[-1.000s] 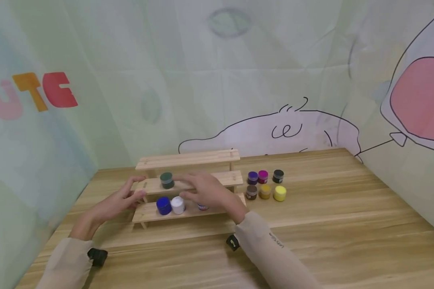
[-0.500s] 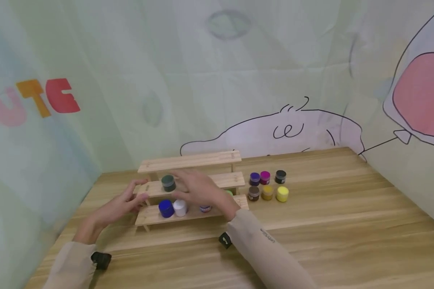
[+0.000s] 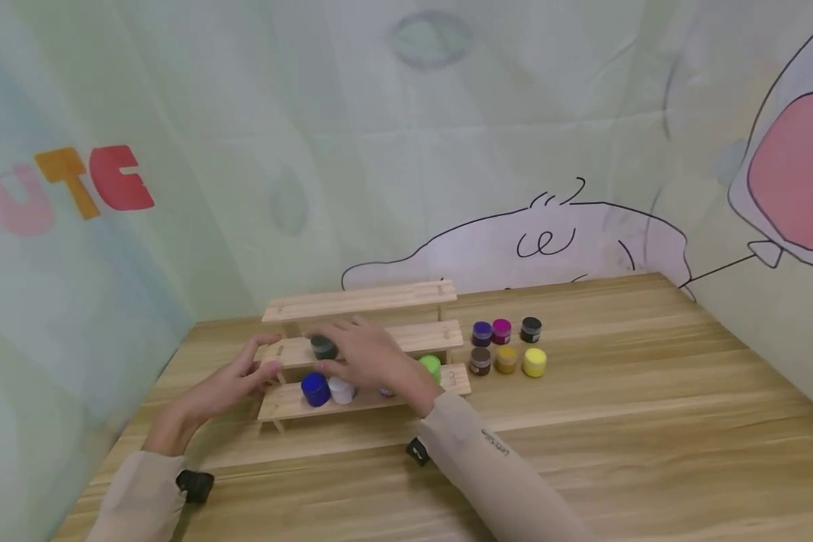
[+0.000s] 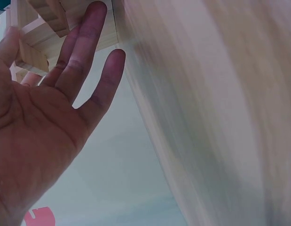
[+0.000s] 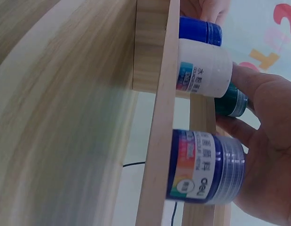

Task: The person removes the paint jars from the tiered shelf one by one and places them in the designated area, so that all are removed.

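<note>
At the left end of the three-step wooden rack (image 3: 359, 302), my left hand (image 3: 226, 380) holds the middle shelf between thumb and index finger; its other fingers extend behind in the left wrist view. My right hand (image 3: 367, 360) reaches over the rack, thumb and fingers about the dark green paint jar (image 3: 323, 348) on the middle shelf. Below, a blue paint jar (image 3: 315, 389) and a white paint jar (image 3: 342, 391) stand side by side. Farther right are a labelled dark blue jar (image 5: 197, 165), mostly hidden by my right hand in the head view, and a bright green jar (image 3: 430, 367).
Right of the rack, several paint jars stand on the wooden table (image 3: 583, 452): purple (image 3: 482, 333), magenta (image 3: 501, 331), black (image 3: 531, 329), brown (image 3: 480, 361), ochre (image 3: 506, 360) and yellow (image 3: 534, 363). A printed curtain (image 3: 278, 113) hangs behind.
My right hand has moved left along the rack to the dark green jar, and its fingers now partly cover it. The bright green jar has come into view. My left hand stays at the shelf end.
</note>
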### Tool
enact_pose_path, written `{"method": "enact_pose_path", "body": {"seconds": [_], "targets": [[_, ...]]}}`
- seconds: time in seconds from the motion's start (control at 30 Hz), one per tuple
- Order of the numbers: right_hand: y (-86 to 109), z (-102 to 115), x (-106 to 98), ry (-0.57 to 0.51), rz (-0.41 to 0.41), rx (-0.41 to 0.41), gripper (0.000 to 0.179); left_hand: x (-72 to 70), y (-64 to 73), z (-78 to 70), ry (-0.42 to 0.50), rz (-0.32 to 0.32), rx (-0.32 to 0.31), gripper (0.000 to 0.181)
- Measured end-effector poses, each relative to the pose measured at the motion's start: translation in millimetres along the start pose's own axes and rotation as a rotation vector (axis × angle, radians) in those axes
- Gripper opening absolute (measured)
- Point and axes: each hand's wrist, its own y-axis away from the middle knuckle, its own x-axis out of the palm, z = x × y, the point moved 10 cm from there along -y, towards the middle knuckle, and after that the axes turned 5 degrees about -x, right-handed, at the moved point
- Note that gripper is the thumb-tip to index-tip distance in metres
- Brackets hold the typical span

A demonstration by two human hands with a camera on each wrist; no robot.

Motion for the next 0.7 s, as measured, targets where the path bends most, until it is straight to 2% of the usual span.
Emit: {"method": "enact_pose_path", "body": {"seconds": [0.33, 0.7], "targets": [[6.6, -9, -6, -0.15, -0.073, -0.01, 0.041, 0.6, 1.5, -1.9, 0.006, -0.005, -0.003, 0.058], [19.4, -30, -15, -0.199, -0.096, 0.049, 0.04, 0.5, 3.2, -4.0, 0.011, 0.005, 0.011, 0.059]]}}
